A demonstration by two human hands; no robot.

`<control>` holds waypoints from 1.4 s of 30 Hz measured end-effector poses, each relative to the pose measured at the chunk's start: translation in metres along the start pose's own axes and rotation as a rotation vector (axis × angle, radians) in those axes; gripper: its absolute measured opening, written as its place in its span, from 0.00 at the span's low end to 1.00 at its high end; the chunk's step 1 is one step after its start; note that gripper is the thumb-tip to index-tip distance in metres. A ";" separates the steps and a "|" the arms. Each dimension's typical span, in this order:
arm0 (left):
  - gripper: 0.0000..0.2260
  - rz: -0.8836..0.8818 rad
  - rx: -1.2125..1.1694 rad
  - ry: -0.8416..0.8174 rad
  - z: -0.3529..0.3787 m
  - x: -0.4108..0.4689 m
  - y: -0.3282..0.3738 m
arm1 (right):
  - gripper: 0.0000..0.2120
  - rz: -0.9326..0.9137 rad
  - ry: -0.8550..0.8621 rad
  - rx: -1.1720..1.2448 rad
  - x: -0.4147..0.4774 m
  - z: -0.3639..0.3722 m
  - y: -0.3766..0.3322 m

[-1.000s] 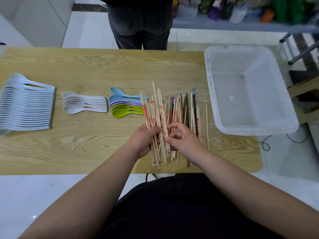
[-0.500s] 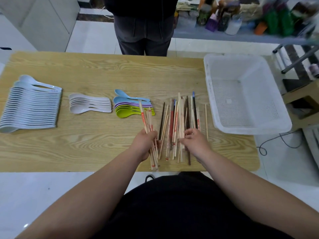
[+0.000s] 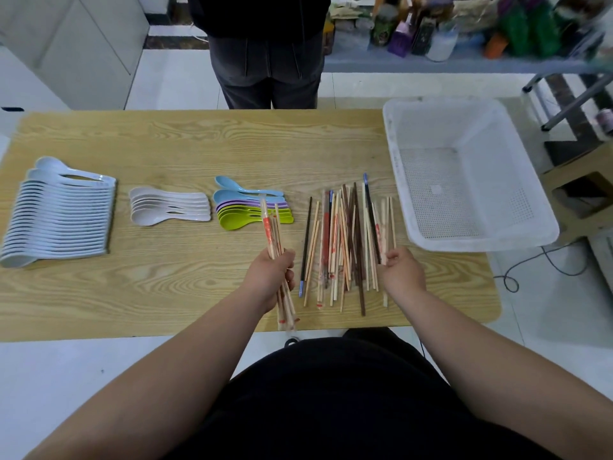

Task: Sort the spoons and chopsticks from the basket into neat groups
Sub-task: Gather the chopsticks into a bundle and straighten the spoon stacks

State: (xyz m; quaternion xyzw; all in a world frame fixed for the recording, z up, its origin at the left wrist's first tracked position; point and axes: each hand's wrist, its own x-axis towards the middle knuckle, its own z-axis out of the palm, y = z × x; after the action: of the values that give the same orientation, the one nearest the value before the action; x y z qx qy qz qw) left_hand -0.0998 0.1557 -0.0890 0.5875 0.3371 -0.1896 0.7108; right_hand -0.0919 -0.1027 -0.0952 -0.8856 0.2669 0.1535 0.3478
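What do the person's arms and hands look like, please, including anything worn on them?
Both forearms are bare, with no sleeves in view. The left hand and right hand wear no gloves, and no ring, watch or bracelet shows. The person's only visible clothing is a black top.

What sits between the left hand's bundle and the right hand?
In the head view, the loose chopstick pile lies on the table between the left hand, which grips a red-printed bundle, and the right hand.
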 end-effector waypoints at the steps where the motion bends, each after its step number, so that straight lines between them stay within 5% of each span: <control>1: 0.06 -0.001 0.008 -0.005 0.002 0.001 0.001 | 0.13 -0.025 -0.054 0.081 -0.010 0.002 -0.009; 8: 0.09 0.073 0.003 -0.149 0.034 0.001 0.007 | 0.08 -0.279 -0.420 0.319 -0.059 0.032 -0.064; 11: 0.03 0.095 0.067 -0.056 0.039 0.008 0.003 | 0.03 -0.236 -0.489 0.318 -0.050 0.028 -0.057; 15: 0.02 0.032 0.072 -0.026 0.033 0.019 -0.002 | 0.12 -0.154 -0.220 -0.082 -0.010 0.006 -0.023; 19: 0.05 -0.025 0.003 -0.056 0.030 0.025 -0.008 | 0.25 -0.136 -0.180 -0.298 0.021 -0.003 0.004; 30: 0.05 -0.004 0.071 -0.062 0.031 0.034 -0.001 | 0.08 -0.067 -0.141 -0.623 0.053 0.000 0.002; 35: 0.02 0.015 0.119 -0.133 0.034 0.033 -0.004 | 0.05 -0.126 -0.080 -0.333 0.029 -0.001 -0.009; 42: 0.07 0.039 0.028 -0.176 0.042 0.028 -0.009 | 0.09 -0.284 -0.430 0.084 -0.027 0.027 -0.062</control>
State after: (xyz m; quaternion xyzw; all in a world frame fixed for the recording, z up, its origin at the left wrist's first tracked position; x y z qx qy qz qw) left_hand -0.0756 0.1166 -0.1117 0.5849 0.2592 -0.2313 0.7329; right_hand -0.0799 -0.0360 -0.0688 -0.8460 0.0660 0.2764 0.4512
